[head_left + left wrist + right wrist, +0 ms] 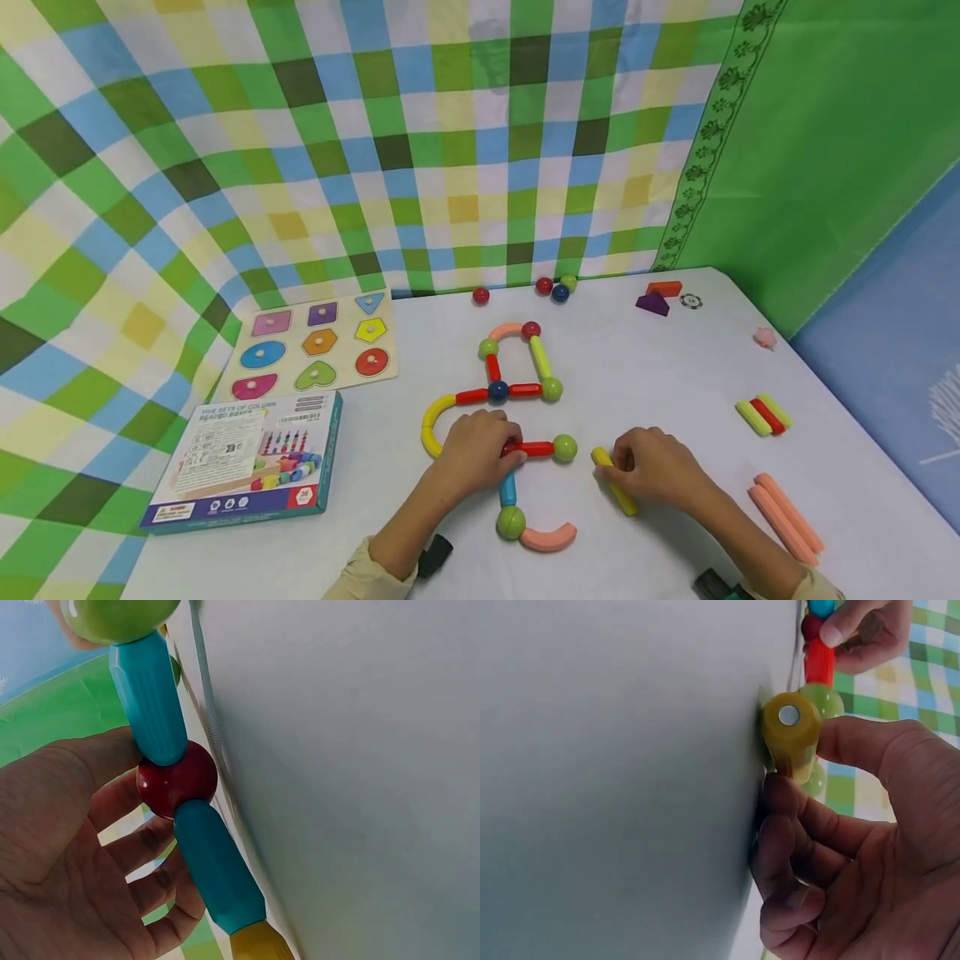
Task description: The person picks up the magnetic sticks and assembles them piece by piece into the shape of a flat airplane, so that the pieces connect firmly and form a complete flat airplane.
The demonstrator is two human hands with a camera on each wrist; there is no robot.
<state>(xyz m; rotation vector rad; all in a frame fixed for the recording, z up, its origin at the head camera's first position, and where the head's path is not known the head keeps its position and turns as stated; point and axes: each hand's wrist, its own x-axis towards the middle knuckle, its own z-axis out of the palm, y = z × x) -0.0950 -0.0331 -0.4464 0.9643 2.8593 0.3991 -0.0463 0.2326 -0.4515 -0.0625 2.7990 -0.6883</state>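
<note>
1. The step in hand appears to be adding a yellow rod (623,500) to the rod-and-ball figure (498,391) laid out on the table (652,383).
2. The person's left grip (477,447) holds a red ball (180,780) at a joint of the figure, thumb on one side and fingers curled behind, probably to steady it. Two blue rods (219,864) meet that ball.
3. The right grip (655,467) pinches the yellow rod between thumb and fingers; a silvery disc, likely a magnet, shows in its end.
4. The yellow rod is near the right-hand green ball (565,447), on the end of a red rod (536,449), but apart from it. The pink arc (550,538) lies farther down.
5. The next move seems to call for turning one rod end squarely to the chosen joint while the left side stays firm; which joint is unclear.
</note>
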